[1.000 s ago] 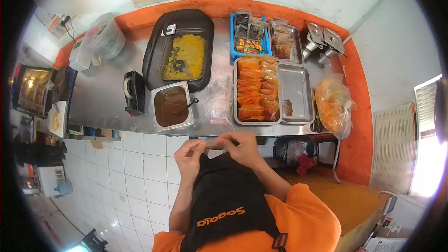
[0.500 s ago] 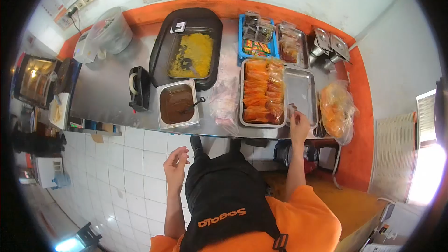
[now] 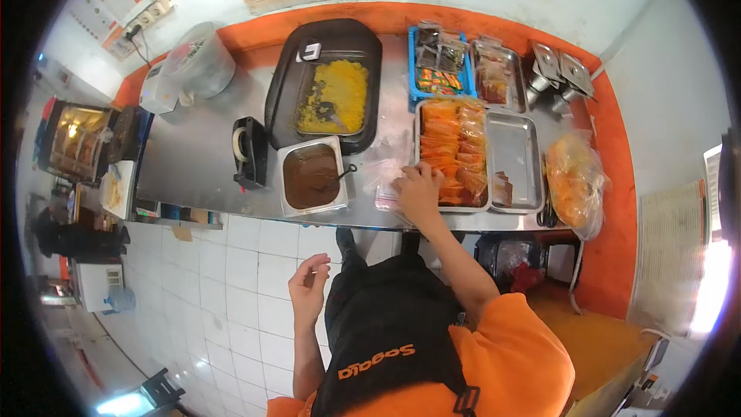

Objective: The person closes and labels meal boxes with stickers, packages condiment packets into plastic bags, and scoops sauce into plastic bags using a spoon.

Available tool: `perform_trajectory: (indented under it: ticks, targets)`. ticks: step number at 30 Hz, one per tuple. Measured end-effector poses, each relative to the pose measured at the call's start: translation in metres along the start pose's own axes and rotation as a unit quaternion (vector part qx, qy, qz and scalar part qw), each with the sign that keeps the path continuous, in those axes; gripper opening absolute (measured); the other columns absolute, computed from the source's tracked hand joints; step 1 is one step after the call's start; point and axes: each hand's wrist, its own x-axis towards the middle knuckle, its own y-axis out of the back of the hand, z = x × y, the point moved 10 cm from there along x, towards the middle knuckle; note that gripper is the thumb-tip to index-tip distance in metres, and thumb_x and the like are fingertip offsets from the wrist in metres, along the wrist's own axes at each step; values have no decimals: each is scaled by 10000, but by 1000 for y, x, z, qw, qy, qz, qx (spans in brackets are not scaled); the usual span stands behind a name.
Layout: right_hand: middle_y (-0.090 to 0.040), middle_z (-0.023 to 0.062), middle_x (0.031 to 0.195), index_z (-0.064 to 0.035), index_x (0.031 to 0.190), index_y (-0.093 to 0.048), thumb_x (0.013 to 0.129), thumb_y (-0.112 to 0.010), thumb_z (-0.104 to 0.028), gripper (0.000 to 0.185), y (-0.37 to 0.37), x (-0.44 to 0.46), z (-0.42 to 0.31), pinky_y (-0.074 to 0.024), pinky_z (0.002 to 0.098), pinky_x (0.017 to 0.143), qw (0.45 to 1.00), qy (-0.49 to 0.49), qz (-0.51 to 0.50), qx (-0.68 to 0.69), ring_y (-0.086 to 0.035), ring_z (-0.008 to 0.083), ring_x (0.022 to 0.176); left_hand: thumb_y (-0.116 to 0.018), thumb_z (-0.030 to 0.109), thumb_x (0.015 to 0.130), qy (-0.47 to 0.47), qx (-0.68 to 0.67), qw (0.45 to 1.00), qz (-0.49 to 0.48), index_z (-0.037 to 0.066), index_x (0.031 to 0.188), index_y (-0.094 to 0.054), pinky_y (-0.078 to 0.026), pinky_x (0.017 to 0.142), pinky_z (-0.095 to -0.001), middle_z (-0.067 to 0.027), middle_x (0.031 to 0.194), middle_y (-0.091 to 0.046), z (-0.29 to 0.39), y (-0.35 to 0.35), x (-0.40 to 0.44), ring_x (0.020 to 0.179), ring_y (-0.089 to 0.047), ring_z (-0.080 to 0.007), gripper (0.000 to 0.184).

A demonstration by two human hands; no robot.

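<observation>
My left hand [image 3: 309, 272] hangs over the floor to the left of the black apron, its fingers loosely bent and apart with nothing in them. My right hand [image 3: 419, 190] is at the left edge of the tray of orange packets [image 3: 441, 139], fingers spread and bent down beside the clear plastic bags [image 3: 386, 195]. Whether its fingertips touch a bag is hard to see. A second metal tray [image 3: 515, 135] on the right holds small brown packets [image 3: 502, 188] near its front left corner.
On the metal table stand a brown sauce pan [image 3: 311, 177], a tape dispenser [image 3: 249, 153], a black tray [image 3: 282, 108] with yellow shreds [image 3: 340, 93], a blue basket [image 3: 441, 81], a bag of orange packets [image 3: 573, 181], lidded metal containers [image 3: 546, 62] and a plastic tub [image 3: 202, 62].
Both hands were together on a small clear item; they parted. My right hand went to the right-hand tray, then left to the clear bags. More brown packets show in that tray.
</observation>
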Motion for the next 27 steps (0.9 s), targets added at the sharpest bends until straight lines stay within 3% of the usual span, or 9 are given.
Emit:
perform_trajectory:
  ticks: [5,8,11,14,17,20,23,24,27]
  targets:
    - [-751,121,999,-43,890,-736,935,-660,-187,169,56,4,5,-474,476,877,976,-20,85,199,-654,340,971,-690,115,1004,24,-33,999,12,1,1219,-709,-544,825,-299,-90,1110,-743,-14,7,-8,978,-674,-146,245]
    - [-726,153,903,-11,937,-746,997,-651,-170,195,51,-3,12,-499,400,713,970,-113,4,216,-652,312,765,-685,112,1007,43,-44,998,-13,1,1226,-709,-546,828,-298,-95,1118,-746,-15,-9,-2,977,-681,-151,247]
    - [-667,111,780,8,899,-686,1053,-610,-202,271,32,-4,37,-470,354,615,935,-190,-2,300,-580,221,606,-672,93,1012,23,-52,997,-59,-3,1225,-711,-550,845,-299,-103,1126,-749,-4,-36,10,983,-689,-162,237]
    - [-629,63,749,9,910,-661,1087,-557,-258,337,40,3,41,-491,372,606,890,-193,19,412,-620,189,678,-654,101,1032,45,-114,984,-128,0,1333,-639,-573,916,-338,-135,1215,-718,-4,-71,27,1072,-694,-203,318]
    - [-579,-22,792,-18,952,-645,1106,-537,-249,298,21,-5,33,-505,315,576,767,-254,-62,587,-577,88,692,-641,118,1046,97,-247,957,-119,-1,1389,-585,-584,946,-366,-163,1277,-688,4,-119,52,1140,-684,-234,367]
    - [-581,-43,827,-28,983,-645,1112,-529,-230,266,25,-9,10,-520,255,586,756,-182,-154,609,-571,74,677,-653,102,1036,126,-371,915,-92,-2,1343,-611,-585,924,-346,-144,1224,-715,14,-153,86,1083,-702,-205,326]
    - [-576,-36,811,-19,983,-646,1111,-536,-250,286,49,-10,5,-547,265,587,713,-221,-110,656,-575,80,677,-680,98,1020,50,-274,956,-95,5,1313,-623,-588,858,-317,-100,1123,-745,29,-156,109,998,-715,-165,312]
    - [-549,-41,774,-24,923,-626,1114,-539,-265,320,56,-10,10,-496,255,587,709,-240,-92,657,-531,72,669,-706,94,1003,42,-254,964,-64,10,1235,-671,-561,760,-273,-60,1018,-760,31,-152,113,877,-697,-105,249]
    - [-519,-41,738,-25,855,-587,1115,-541,-279,366,49,-10,37,-421,258,594,769,-216,-28,601,-469,69,668,-711,135,1009,-5,-136,989,-60,5,1139,-722,-520,694,-242,-19,922,-733,30,-147,117,789,-642,-65,184]
